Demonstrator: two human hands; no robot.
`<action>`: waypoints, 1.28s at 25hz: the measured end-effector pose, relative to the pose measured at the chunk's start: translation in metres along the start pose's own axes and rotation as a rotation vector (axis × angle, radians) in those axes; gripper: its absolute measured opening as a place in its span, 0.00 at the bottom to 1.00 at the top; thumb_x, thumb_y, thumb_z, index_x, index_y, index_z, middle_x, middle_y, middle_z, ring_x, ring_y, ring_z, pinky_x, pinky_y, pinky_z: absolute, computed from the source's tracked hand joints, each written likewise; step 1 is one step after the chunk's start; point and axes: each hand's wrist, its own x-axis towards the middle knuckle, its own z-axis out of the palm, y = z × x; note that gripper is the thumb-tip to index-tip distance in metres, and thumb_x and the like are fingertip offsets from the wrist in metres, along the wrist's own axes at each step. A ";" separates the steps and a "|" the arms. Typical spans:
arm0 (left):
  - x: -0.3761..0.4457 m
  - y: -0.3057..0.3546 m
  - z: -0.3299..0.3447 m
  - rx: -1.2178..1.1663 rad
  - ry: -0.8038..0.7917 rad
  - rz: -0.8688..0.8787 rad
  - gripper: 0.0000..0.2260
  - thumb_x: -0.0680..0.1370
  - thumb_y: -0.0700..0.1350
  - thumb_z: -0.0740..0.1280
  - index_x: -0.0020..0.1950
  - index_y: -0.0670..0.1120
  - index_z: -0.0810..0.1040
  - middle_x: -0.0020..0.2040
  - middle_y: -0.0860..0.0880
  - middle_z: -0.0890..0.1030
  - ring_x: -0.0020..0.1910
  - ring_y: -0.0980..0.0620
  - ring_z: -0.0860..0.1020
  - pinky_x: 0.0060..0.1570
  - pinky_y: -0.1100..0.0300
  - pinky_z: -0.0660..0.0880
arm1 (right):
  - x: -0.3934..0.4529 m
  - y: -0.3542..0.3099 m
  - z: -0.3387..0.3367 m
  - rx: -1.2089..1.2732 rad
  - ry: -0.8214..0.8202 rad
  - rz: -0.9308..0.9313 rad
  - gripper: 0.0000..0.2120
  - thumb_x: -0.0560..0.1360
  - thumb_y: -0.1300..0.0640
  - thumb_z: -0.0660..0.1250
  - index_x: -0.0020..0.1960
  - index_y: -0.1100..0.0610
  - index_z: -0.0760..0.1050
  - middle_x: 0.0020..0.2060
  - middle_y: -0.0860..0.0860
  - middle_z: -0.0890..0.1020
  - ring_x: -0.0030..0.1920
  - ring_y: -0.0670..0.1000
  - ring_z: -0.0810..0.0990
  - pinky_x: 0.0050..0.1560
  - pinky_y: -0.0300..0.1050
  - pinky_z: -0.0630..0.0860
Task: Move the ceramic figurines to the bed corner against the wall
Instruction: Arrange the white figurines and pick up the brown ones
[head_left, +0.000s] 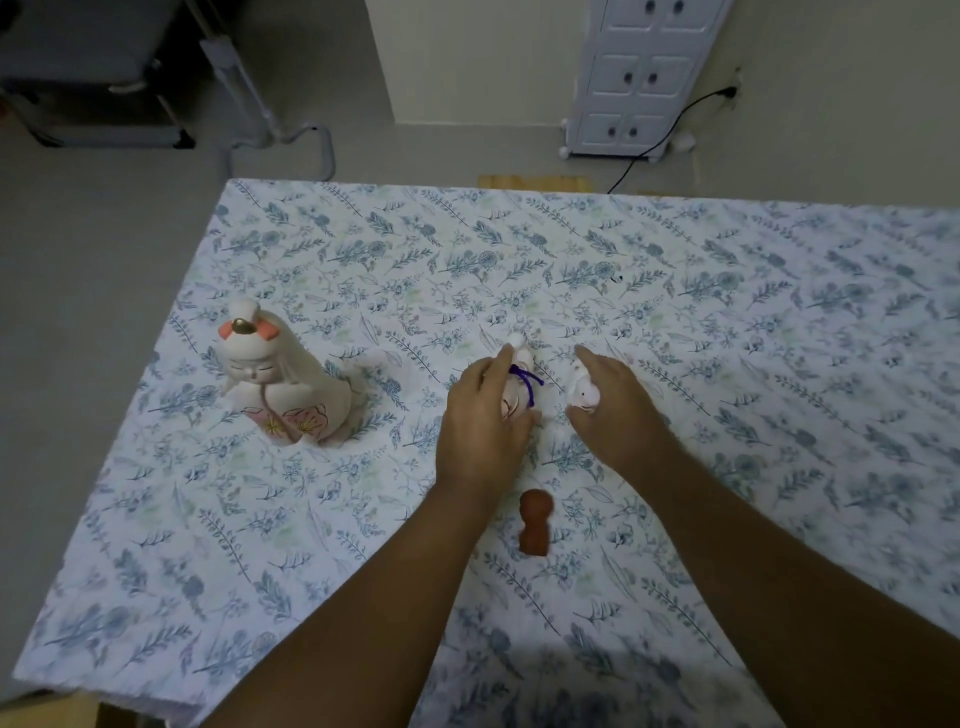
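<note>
**Both hands on the small figurines**

White figurine with the purple cord (519, 384) sits under the left hand (480, 421), fingers curled around it on the floral bedsheet (727, 322); just beside it, the right hand (615, 410) cups a small white figurine (581, 389), fingers half-closed; brown figurine (535, 522) stands between the wrists, untouched; large kimono doll (283, 379) well left of the left hand.

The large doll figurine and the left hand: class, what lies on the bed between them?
Only bare floral bedsheet separates the large doll figurine from the left hand, as the head view shows.
</note>
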 end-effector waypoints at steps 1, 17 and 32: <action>-0.006 0.002 -0.004 -0.010 0.015 0.004 0.32 0.76 0.46 0.75 0.77 0.49 0.65 0.72 0.44 0.71 0.70 0.46 0.68 0.66 0.53 0.70 | -0.006 0.000 -0.004 0.041 -0.002 0.013 0.36 0.77 0.61 0.72 0.80 0.51 0.61 0.73 0.54 0.71 0.73 0.54 0.69 0.70 0.53 0.70; -0.110 -0.002 0.026 -0.163 -0.207 -0.206 0.08 0.78 0.45 0.71 0.56 0.49 0.78 0.51 0.49 0.81 0.49 0.56 0.79 0.47 0.65 0.76 | -0.157 0.110 -0.030 -0.038 0.185 0.283 0.18 0.72 0.65 0.77 0.61 0.61 0.81 0.54 0.60 0.81 0.58 0.62 0.77 0.61 0.55 0.74; -0.125 -0.012 0.018 -0.247 -0.054 -0.175 0.15 0.73 0.36 0.74 0.51 0.54 0.75 0.49 0.56 0.79 0.49 0.62 0.78 0.47 0.64 0.78 | -0.131 0.044 0.019 0.159 -0.001 -0.191 0.23 0.72 0.72 0.72 0.63 0.54 0.79 0.52 0.51 0.81 0.56 0.51 0.81 0.60 0.53 0.80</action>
